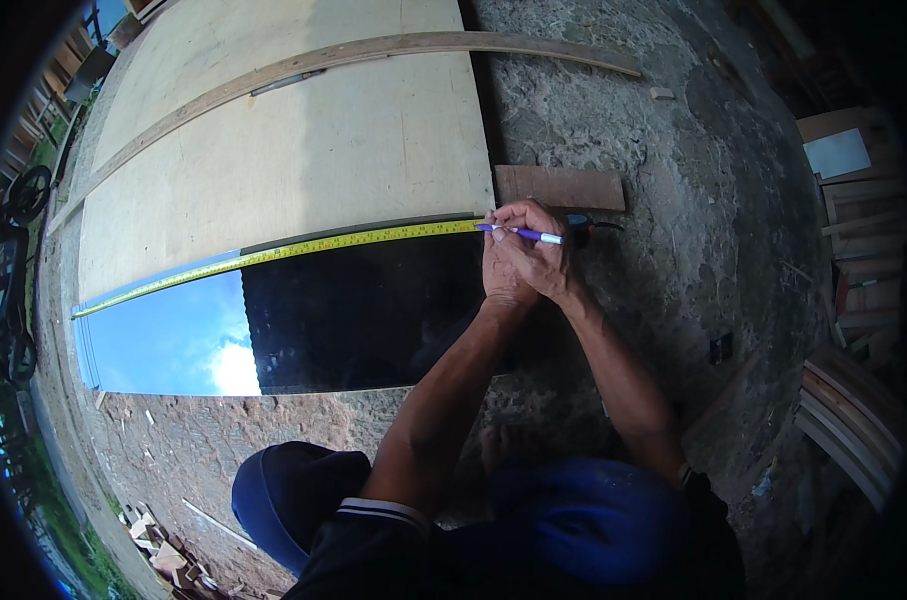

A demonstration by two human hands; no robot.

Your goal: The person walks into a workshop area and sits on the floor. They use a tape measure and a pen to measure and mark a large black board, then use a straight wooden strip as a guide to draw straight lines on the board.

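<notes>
A glossy mirror-like sheet point(374, 320), reflecting sky on its left part, lies beside a pale plywood board point(394, 140). Along their border stretches a yellow tape measure point(364, 238), drawn out from the sheet's far-left corner to my hands. My left hand point(504, 275) is closed at the tape's right end, partly covered by the other hand. Crossing over it, my right hand point(546, 262) grips a purple and white pen point(524, 234), its tip at the tape near the plywood's corner. Just right of my fingers, a dark blue tape case point(578, 221) shows in part.
A long wooden strip point(394, 46) crosses the plywood, with a slim tool point(288, 82) against it. A short brown board point(564, 187) lies beyond my hands on rough concrete point(694, 230). Stacked timber point(849, 420) stands at right; wood scraps point(169, 555) lie lower left.
</notes>
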